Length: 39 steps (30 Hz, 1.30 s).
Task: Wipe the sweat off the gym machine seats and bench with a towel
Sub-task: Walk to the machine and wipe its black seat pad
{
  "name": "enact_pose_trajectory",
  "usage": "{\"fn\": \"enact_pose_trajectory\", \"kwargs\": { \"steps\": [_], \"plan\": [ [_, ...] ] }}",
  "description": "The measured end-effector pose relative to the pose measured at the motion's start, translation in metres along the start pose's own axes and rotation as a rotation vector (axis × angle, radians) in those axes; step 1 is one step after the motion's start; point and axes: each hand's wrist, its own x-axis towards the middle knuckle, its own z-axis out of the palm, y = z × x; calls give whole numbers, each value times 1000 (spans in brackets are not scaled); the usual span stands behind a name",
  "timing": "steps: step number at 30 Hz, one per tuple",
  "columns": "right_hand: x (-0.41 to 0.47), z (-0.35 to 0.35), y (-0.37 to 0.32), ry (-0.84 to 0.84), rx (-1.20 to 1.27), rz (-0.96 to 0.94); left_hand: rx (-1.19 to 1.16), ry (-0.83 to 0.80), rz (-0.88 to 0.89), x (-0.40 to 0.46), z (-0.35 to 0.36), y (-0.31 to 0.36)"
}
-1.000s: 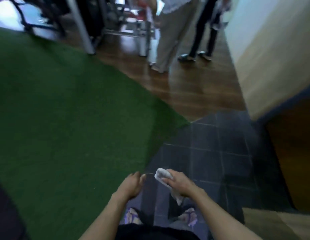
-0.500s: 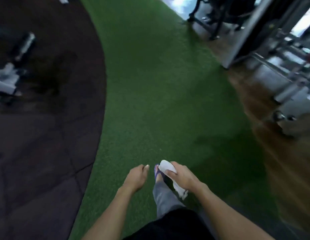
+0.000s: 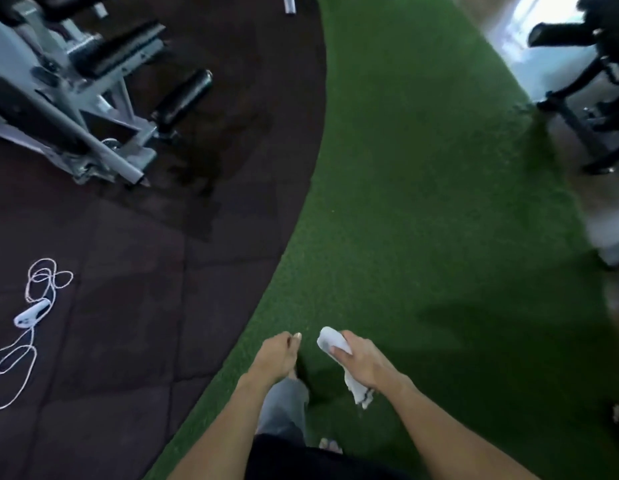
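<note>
The white towel (image 3: 339, 355) is in the right hand (image 3: 361, 365), low in the middle of the view. The fingers are curled round its bunched upper end, and the loose lower end hangs out below the hand, near the wrist. The left hand (image 3: 278, 355) is just to the left of it, apart from the towel, holding nothing, its fingers loosely curled and the thumb pointing forward. Both bare forearms reach in from the near edge, above a grey trouser leg (image 3: 284, 407) and a foot on the ground.

The person stands on green turf (image 3: 422, 202), which runs from near to far through the middle. To the left lies dark rubber flooring (image 3: 135, 306) with a curved edge against the turf. On it, far left, stands a grey gym machine (image 3: 76, 109) with black pads. Nearer on the left, a white skipping rope (image 3: 34, 306) lies in loose loops. At the far right stands a black machine (image 3: 588, 81) on a lighter floor.
</note>
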Motion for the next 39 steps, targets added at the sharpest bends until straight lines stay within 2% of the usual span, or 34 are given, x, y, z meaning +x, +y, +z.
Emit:
{"fn": "enact_pose_trajectory", "kwargs": {
  "steps": [9, 15, 26, 31, 39],
  "plan": [
    [217, -182, -104, 32, -76, -10, -3, 15, 27, 212, -189, 117],
    [350, -308, -179, 85, 2, -43, -49, 40, 54, 338, -306, 207],
    [641, -521, -287, -48, -150, -110, -192, 95, -63, 584, -500, 348],
    [746, -606, -353, -93, -159, -128, -363, 133, -134, 673, -593, 400],
    [947, -709, -482, -87, -167, -164, -337, 140, -148, 852, -769, 443]
  ]
}}
